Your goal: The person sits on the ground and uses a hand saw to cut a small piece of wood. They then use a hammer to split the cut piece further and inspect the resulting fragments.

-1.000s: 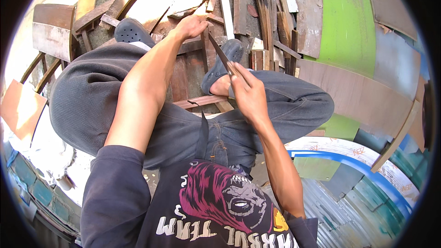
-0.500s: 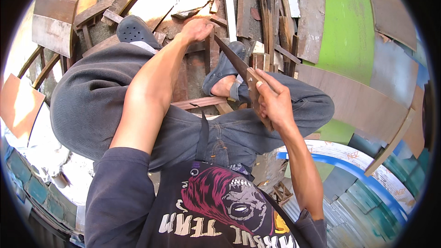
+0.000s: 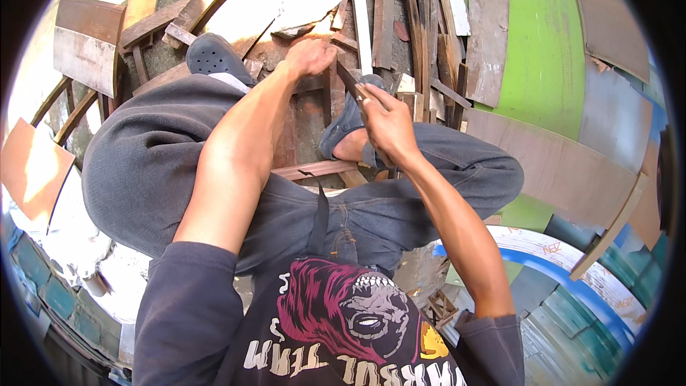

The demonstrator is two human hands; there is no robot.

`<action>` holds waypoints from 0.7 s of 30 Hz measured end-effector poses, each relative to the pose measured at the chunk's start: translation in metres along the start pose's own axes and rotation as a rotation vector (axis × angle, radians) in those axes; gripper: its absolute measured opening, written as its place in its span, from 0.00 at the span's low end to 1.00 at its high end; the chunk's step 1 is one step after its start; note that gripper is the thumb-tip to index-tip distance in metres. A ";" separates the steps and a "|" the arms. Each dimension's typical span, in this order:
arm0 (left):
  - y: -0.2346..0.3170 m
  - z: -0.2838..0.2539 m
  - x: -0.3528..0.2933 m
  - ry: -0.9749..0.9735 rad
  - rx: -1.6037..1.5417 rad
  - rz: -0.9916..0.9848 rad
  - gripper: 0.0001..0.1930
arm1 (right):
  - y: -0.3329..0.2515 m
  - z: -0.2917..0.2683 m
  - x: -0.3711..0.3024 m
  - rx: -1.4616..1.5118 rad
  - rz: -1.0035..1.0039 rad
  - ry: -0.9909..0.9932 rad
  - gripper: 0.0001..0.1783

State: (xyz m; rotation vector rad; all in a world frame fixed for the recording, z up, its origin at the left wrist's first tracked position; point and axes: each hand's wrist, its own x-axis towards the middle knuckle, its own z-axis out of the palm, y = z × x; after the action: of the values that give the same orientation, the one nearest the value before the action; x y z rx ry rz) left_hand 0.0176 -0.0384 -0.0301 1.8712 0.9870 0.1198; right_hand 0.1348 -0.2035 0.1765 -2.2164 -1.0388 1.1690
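Note:
My right hand (image 3: 386,120) is wrapped round the wooden handle of a handsaw, which it mostly covers. The dark saw blade (image 3: 347,79) slants up and left from that hand to a brown piece of wood (image 3: 330,93) between my feet. At the wood's upper end my left hand (image 3: 312,57) is closed, its fingers curled over the wood and pressing it. The blade's tip is hidden at the wood, close beside my left knuckles. Just right of the blade is my dark clog (image 3: 336,125).
Wood scraps lie all around, with a pinkish wooden strip (image 3: 314,169) in front of me. Several long boards (image 3: 384,14) lean at the back. A green panel (image 3: 539,36) and brown sheets (image 3: 564,154) lie to the right, a broken pale slab (image 3: 286,0) ahead.
My right hand has pushed the saw forward and to the left, so less blade shows between hand and wood. My left hand stays on the wood. The whole view has shifted slightly.

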 end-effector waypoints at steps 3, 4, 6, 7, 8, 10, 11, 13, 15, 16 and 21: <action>-0.012 0.002 -0.003 0.086 -0.076 0.125 0.30 | -0.005 -0.007 0.000 0.042 0.037 -0.020 0.22; -0.007 -0.001 -0.004 -0.017 -0.003 -0.019 0.29 | -0.008 -0.024 -0.016 0.024 0.045 -0.037 0.22; -0.018 0.007 -0.005 0.047 -0.023 -0.078 0.28 | -0.016 -0.050 -0.045 0.041 0.081 -0.069 0.22; -0.016 0.007 -0.007 0.051 -0.039 -0.099 0.28 | -0.016 -0.050 -0.045 0.045 0.072 -0.070 0.22; -0.015 0.005 -0.004 0.064 -0.033 -0.056 0.28 | -0.017 -0.050 -0.046 0.048 0.068 -0.064 0.22; -0.009 0.004 -0.004 0.076 -0.027 0.035 0.27 | -0.014 -0.021 -0.013 -0.023 0.009 -0.051 0.23; 0.011 -0.003 -0.009 0.038 -0.064 0.055 0.27 | -0.007 -0.010 0.000 -0.005 0.036 -0.024 0.23; 0.001 0.000 -0.009 0.028 0.038 0.009 0.24 | -0.005 0.005 0.008 0.030 0.050 -0.036 0.23; 0.000 0.004 -0.021 0.011 0.050 -0.048 0.24 | -0.008 -0.008 -0.013 0.007 0.057 -0.051 0.23; 0.002 -0.002 -0.016 0.028 0.061 -0.073 0.26 | -0.016 -0.019 -0.029 0.056 0.101 -0.060 0.23; 0.005 -0.006 -0.009 0.019 0.038 -0.020 0.28 | -0.018 -0.018 -0.023 -0.080 -0.024 -0.014 0.22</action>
State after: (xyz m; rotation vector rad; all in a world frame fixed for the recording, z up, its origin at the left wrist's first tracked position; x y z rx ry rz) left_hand 0.0119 -0.0410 -0.0200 1.8975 1.0276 0.1076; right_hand 0.1341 -0.2106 0.2102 -2.2530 -1.1328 1.1537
